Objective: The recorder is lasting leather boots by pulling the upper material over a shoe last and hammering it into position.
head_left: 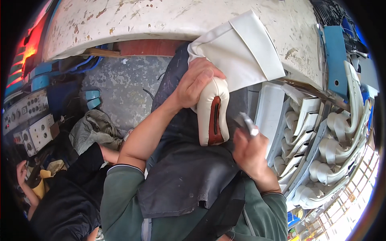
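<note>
Near 12 o'clock I see the left hand (197, 82) gripping a white boot (236, 74) over the dark apron (181, 180), its reddish-brown underside toward me and its shaft spreading to 1 o'clock. The right hand (250, 152), at 4 o'clock, holds a metal tool (249, 125), which is blurred. Other white pieces (341, 123) are lined at 3 o'clock; at 8 o'clock I find a co-worker (70, 195) in black.

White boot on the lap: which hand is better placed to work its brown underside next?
Right, I'd judge: the right hand already grips a blurred metal tool beside the brown underside, while the left hand is occupied gripping the white boot.
</note>
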Available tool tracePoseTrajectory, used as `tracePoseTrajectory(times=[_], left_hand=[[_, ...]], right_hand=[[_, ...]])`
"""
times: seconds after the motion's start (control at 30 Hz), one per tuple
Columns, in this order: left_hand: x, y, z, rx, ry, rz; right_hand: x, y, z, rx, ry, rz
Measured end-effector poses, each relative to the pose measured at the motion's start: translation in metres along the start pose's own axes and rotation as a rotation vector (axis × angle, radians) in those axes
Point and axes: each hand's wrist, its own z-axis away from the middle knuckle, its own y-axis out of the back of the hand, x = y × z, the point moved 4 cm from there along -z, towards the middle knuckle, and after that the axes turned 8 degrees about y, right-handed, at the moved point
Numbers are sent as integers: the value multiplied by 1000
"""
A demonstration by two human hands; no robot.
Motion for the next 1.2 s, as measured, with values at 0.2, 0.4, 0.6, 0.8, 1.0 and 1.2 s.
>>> tracePoseTrajectory(times=[0.2, 0.4, 0.6, 0.8, 1.0, 1.2], left_hand=[[-12, -1, -1, -35, -19, -42], [1, -1, -5, 30, -41, -16], [-11, 0, 7, 26, -18, 26], [14, 8, 5, -56, 176, -32], [109, 14, 45, -733, 301, -998], [62, -41, 55, -1087, 153, -839]], right_hand=[[-10, 14, -15, -71, 87, 12], [-25, 22, -35, -121, 170, 148], [-11, 9, -34, -210, -12, 165], [-15, 12, -37, -59, 125, 78], [42, 60, -29, -24, -357, -804], [74, 99, -37, 293, -322, -1101]])
